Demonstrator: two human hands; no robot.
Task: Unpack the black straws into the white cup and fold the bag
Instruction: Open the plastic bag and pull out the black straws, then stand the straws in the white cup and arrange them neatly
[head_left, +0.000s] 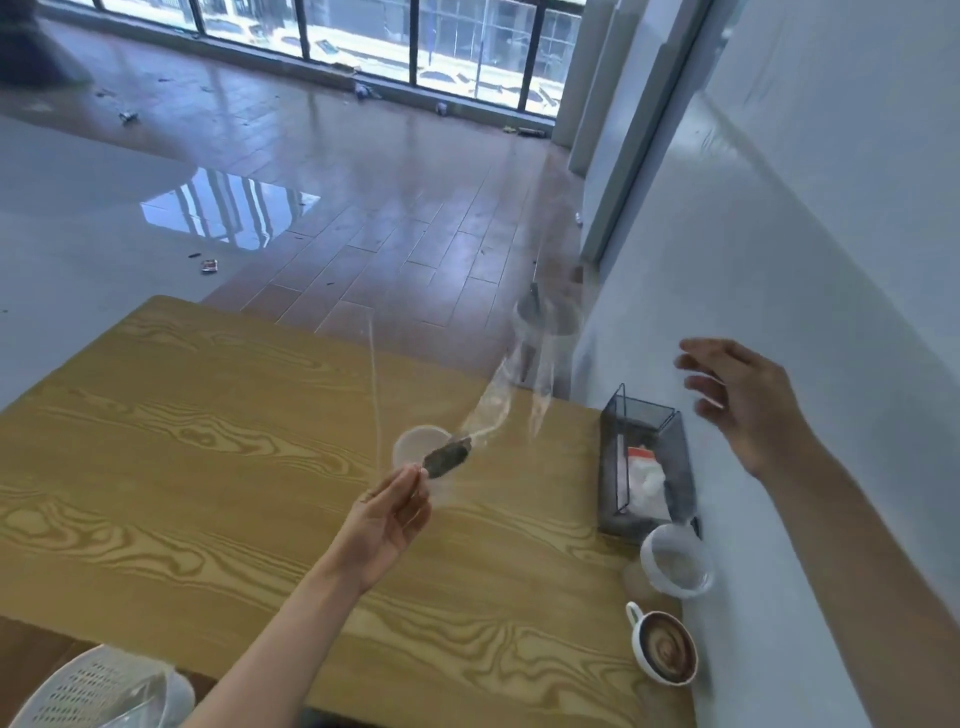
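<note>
Left hand (392, 512): raised over the tabletop (208, 441), thumb and fingers pinching the dark end of the black straws (448, 457), which sit blurred above the mouth of the white cup (415, 449). The clear bag (524, 364) shows as a smeared transparent streak running up and right from the straws, touching neither hand as far as the blur allows. Right hand (743, 402): held in the air near the wall, fingers spread, holding nothing. Along the tabletop's right edge: 1 dark wire-frame box (644, 467), 1 white bowl (675, 564), 1 coffee mug (662, 649). 1 white perforated chair (98, 691) at lower left.
</note>
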